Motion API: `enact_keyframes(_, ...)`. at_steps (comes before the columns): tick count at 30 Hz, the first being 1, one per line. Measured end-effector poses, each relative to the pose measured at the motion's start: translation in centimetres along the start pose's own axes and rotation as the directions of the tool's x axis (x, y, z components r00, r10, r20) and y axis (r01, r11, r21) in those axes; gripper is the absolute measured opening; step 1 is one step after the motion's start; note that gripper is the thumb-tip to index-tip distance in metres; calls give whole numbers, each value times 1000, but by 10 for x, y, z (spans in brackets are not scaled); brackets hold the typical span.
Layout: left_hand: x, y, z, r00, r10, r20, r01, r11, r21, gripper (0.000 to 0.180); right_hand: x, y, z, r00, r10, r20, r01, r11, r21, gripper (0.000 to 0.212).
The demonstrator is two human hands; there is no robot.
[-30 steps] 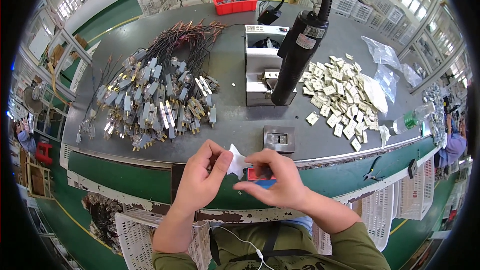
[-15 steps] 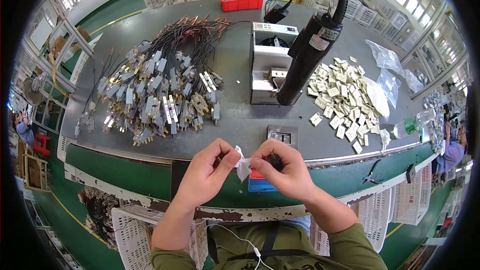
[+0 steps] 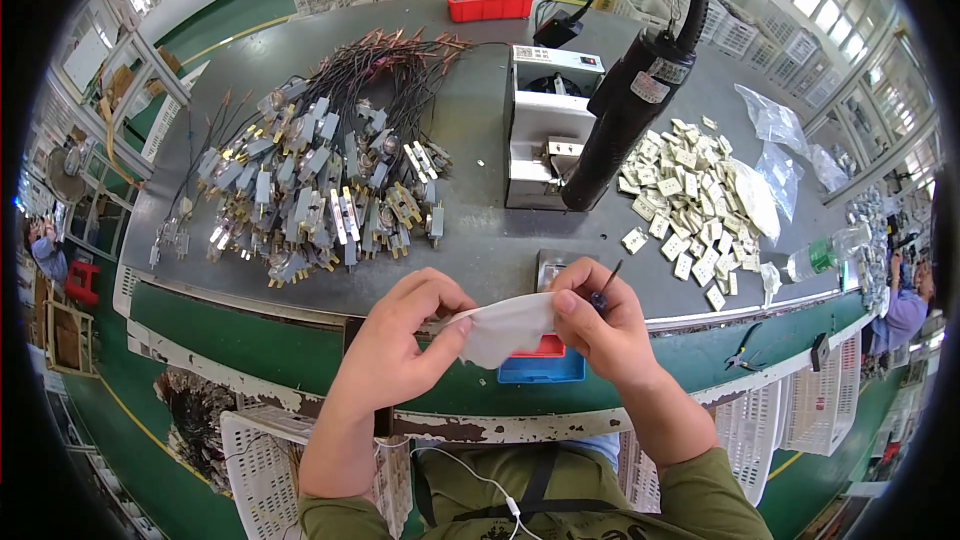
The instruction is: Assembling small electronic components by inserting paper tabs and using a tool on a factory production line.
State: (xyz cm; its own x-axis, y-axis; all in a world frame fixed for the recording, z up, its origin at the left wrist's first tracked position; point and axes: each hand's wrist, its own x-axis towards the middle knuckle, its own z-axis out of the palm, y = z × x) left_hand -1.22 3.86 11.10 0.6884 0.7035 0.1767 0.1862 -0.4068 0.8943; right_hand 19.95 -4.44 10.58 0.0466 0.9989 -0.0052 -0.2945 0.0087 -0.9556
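1. White sheet (image 3: 510, 328): spans the gap between both hands, over the green strip (image 3: 250, 337) at the near side of the dark bench (image 3: 470, 225); partly overlaps, in view, a blue tray (image 3: 543, 373) with a red insert (image 3: 545, 347).
2. Left hand (image 3: 405, 340): pinches the sheet's left end, thumb brought against bent forefinger.
3. Right hand (image 3: 608, 325): clamps the upper right corner between thumb and forefinger; also carries a thin-shafted tool (image 3: 599, 301) beside the pinch, shaft pointing up and away.
4. Handling, as judged: probably weighs next to nothing; seems limp and thin; sags into a soft fold below the upper edge, hence offers little resistance to pushing; might crease or tear under a hard pull.
5. Material: shows too little texture to tell cloth from paper or plastic film.
6. Best hold: calls for fingertip pinches at opposite ends, close to the upper edge, with gentle, even tension.
7. Surroundings: include a metal block (image 3: 551, 265) partly behind the right hand, grey wired parts (image 3: 310, 180) to the left, a tabletop machine (image 3: 545, 185) farther back, and cream blocks (image 3: 690, 190) plus pliers (image 3: 743, 346) to the right.
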Motion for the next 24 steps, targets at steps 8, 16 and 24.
enact_keyframes(8,-3,1,7,997,6,-78,-36,921,-388,13,-1,0,-5,1000,-19,12,16,984,179,14)
enact_keyframes(16,-3,11,20,938,-52,-342,-86,922,-377,25,-5,0,-4,1000,2,-19,3,973,229,12)
enact_keyframes(24,3,10,7,957,48,-285,-75,993,-87,22,-7,3,-4,996,-2,-92,16,990,143,14)
